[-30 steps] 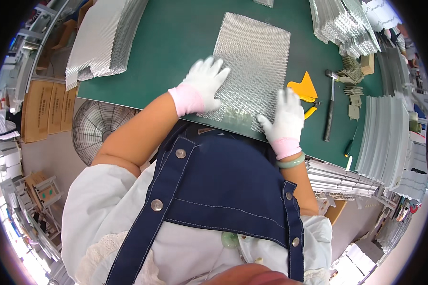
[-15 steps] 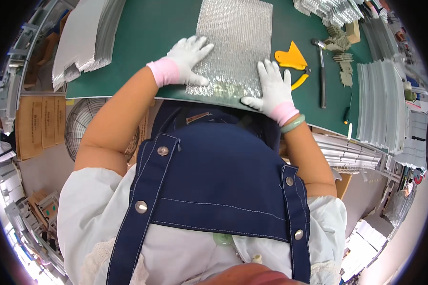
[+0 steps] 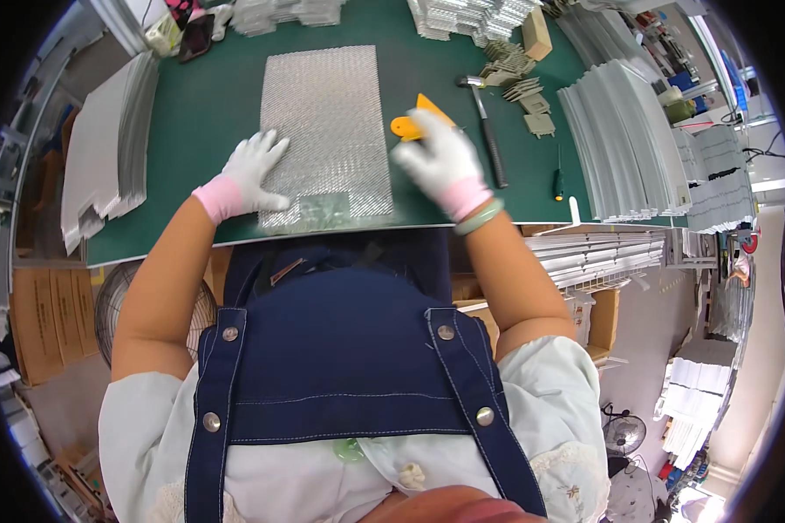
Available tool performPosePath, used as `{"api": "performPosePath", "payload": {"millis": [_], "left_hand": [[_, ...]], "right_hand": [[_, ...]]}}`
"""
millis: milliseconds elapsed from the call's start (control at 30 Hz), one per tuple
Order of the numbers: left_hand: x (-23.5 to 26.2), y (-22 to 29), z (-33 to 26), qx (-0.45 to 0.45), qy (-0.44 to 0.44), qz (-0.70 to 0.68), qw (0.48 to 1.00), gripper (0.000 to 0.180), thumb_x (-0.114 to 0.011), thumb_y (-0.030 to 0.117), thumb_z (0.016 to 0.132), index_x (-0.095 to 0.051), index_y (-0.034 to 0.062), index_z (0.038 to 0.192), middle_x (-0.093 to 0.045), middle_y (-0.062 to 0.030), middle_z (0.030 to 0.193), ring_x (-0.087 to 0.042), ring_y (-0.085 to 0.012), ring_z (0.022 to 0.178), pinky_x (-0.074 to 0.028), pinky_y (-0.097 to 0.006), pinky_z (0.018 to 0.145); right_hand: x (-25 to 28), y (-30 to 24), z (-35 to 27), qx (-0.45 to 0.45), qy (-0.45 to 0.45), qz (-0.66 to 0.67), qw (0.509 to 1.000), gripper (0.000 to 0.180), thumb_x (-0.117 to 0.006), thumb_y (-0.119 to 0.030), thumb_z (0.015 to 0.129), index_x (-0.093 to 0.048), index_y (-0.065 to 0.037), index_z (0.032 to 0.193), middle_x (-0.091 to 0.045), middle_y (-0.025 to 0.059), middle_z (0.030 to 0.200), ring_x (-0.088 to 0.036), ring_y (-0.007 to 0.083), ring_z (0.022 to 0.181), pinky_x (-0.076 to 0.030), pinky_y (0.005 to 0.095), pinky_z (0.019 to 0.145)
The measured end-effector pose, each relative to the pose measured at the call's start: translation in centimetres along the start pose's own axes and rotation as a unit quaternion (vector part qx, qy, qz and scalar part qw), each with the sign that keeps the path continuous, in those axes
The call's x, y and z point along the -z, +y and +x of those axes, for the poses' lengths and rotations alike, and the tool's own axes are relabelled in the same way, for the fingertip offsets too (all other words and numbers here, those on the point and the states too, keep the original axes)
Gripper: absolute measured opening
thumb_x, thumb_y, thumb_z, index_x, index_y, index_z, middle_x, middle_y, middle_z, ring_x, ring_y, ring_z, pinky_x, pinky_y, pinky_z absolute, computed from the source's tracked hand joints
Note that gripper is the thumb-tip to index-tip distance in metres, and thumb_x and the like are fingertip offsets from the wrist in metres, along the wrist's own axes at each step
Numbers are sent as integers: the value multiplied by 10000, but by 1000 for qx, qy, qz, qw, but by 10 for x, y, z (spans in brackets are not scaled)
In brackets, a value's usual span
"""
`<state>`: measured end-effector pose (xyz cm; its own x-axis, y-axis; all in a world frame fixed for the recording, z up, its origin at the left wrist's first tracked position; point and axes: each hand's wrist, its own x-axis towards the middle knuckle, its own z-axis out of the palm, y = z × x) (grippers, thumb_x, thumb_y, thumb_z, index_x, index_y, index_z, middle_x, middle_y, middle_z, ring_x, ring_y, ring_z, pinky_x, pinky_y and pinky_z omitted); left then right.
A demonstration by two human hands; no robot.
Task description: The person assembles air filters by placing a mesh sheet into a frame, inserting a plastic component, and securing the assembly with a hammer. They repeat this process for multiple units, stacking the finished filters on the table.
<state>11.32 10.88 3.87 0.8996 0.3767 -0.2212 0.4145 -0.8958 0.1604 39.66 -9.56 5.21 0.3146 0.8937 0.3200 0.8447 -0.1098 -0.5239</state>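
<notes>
Resting flat, the left hand (image 3: 251,173) presses its spread, released fingers on the near left corner of the mesh sheet (image 3: 327,131), which lies on the green worktop (image 3: 201,105) with its long axis running away from the person, its near edge close to the worktop's front edge. The right hand (image 3: 440,161) sits just off the sheet's right edge, at about mid-length, and is the nearer hand to the yellow scraper (image 3: 412,123), which lies touching or just under its fingertips, on the far side of the hand and between the sheet and the hammer (image 3: 484,122). Whether that hand has closed on the scraper cannot be told: the fingers are curled and blurred, and the tool's near part is hidden beneath them. The scraper's pointed end faces away from the person. The hammer lies just right of the hand, handle toward the person. Stacks of grey sheets (image 3: 105,148) sit well to the left, and more stand at the right (image 3: 624,148).
</notes>
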Motion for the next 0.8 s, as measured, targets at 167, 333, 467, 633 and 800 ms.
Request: {"api": "performPosePath", "payload": {"millis": [167, 333, 467, 633, 800], "left_hand": [[11, 11, -1, 19, -26, -10, 999, 1075, -782, 465, 698, -257, 51, 1539, -225, -262, 1577, -163, -432, 1480, -151, -473, 1216], [8, 9, -5, 12, 3, -61, 998, 1066, -827, 308, 647, -289, 72, 1537, -214, -241, 1595, -149, -433, 1488, -118, -480, 1227], [6, 20, -6, -20, 55, -78, 995, 971, -802, 252, 654, -366, 77, 1504, -278, -220, 1577, -197, -417, 1478, -141, -497, 1223], [1, 58, -35, 54, 88, 35, 994, 812, -803, 264, 689, -475, 72, 1407, -440, -181, 1456, -331, -370, 1405, -229, -486, 1194], [-12, 92, -94, 123, 371, -129, 911, 659, -785, 295, 777, -511, 5, 1301, -599, -186, 1183, -583, -342, 1116, -469, -439, 975]], "right_hand": [[107, 162, 28, -384, 152, -243, 878, 591, -664, -580, 815, -705, -66, 1102, -704, 164, 1112, -676, 355, 1026, -534, 470, 880], [119, 244, 40, -416, -70, -255, 870, 1017, -739, -718, 648, -538, -38, 1378, -565, 192, 1386, -551, 346, 1274, -463, 445, 1027], [139, 294, 29, -343, -151, -173, 911, 894, -758, -716, 639, -689, -7, 1180, -664, 175, 1247, -613, 296, 1197, -479, 400, 984], [156, 235, 18, -340, 2, -25, 940, 427, -751, -279, 859, -664, 18, 1152, -676, 51, 940, -574, 94, 792, -455, 242, 680], [138, 32, -58, -199, 68, 405, 890, 335, -678, -172, 938, -590, 16, 1201, -647, 93, 1094, -622, 155, 974, -521, 302, 897]]}}
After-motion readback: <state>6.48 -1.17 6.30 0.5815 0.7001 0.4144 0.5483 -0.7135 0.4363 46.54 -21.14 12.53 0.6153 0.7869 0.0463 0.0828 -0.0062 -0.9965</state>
